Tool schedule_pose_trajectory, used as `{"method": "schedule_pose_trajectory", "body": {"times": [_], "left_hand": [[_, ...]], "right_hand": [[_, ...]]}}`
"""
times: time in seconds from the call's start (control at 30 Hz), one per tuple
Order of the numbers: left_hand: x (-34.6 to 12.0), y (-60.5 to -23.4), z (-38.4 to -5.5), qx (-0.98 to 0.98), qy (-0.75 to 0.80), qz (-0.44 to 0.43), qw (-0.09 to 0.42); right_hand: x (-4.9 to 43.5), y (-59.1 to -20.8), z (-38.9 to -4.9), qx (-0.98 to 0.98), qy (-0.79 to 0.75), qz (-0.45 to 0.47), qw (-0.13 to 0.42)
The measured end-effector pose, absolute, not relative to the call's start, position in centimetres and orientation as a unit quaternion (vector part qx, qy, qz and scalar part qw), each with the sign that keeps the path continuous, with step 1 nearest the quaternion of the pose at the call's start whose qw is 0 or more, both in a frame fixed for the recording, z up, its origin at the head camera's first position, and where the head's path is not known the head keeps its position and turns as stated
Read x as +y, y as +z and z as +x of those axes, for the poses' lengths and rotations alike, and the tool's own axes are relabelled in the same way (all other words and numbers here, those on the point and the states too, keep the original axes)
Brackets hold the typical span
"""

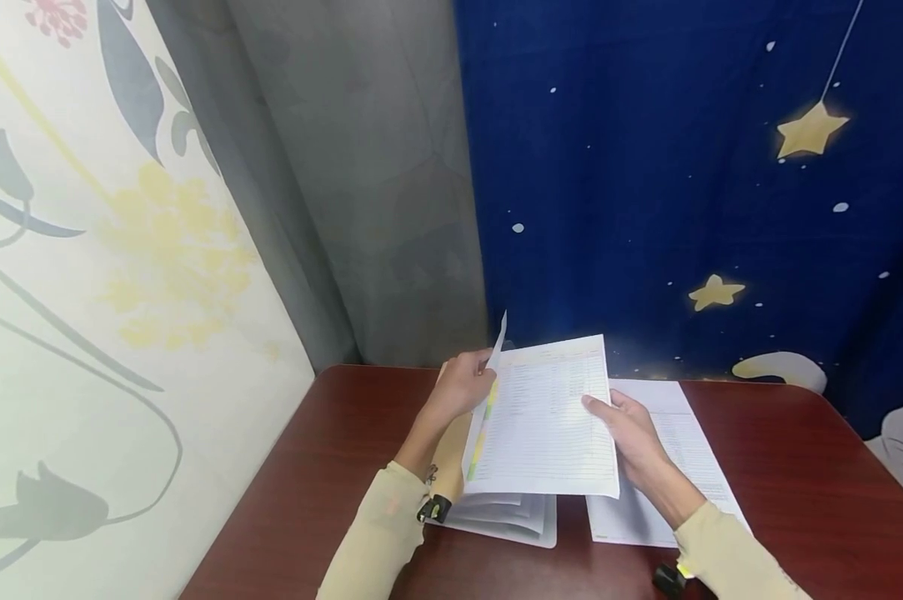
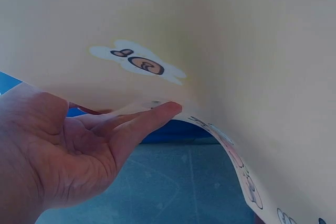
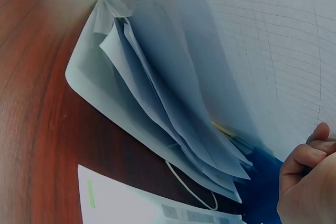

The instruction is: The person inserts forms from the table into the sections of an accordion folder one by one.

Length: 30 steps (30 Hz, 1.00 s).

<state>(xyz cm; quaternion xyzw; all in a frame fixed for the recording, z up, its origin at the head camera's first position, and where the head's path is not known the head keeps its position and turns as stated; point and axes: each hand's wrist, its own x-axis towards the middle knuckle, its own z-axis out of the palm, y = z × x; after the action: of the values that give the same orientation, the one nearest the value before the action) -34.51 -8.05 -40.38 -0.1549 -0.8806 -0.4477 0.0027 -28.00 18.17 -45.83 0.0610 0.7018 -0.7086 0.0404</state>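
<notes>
My left hand (image 1: 462, 385) grips the top left of a cream cartoon-printed folder (image 2: 252, 40), thumb along its edge in the left wrist view. A printed table sheet (image 1: 549, 433) stands tilted up in front of me, a yellow and green strip near its left side. My right hand (image 1: 634, 429) pinches that sheet's right edge, thumb on the front. Below it, the folder's inner leaves (image 3: 152, 93) fan apart in the right wrist view. Part of the folder is hidden behind the raised sheet.
Another printed sheet (image 1: 694, 450) lies flat on the dark red table (image 1: 789, 475), under my right forearm. A white elastic cord (image 3: 191, 190) loops from the folder. Behind the table hang a grey curtain (image 1: 376, 183) and a blue starry one (image 1: 631, 208).
</notes>
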Motion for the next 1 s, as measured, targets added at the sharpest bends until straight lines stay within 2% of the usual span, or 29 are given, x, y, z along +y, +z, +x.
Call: {"method": "schedule_pose_trajectory", "body": {"times": [0.17, 1.0], "left_hand": [[-8.0, -40.3, -34.5, -0.891, -0.426, -0.158, 0.016], [-7.5, -39.9, -34.4, -0.901, -0.409, -0.141, 0.016]], "right_hand": [[17.3, -46.2, -28.1, 0.713, -0.697, 0.059, 0.038], [13.6, -46.7, -28.8, 0.721, -0.690, 0.061, 0.006]]}}
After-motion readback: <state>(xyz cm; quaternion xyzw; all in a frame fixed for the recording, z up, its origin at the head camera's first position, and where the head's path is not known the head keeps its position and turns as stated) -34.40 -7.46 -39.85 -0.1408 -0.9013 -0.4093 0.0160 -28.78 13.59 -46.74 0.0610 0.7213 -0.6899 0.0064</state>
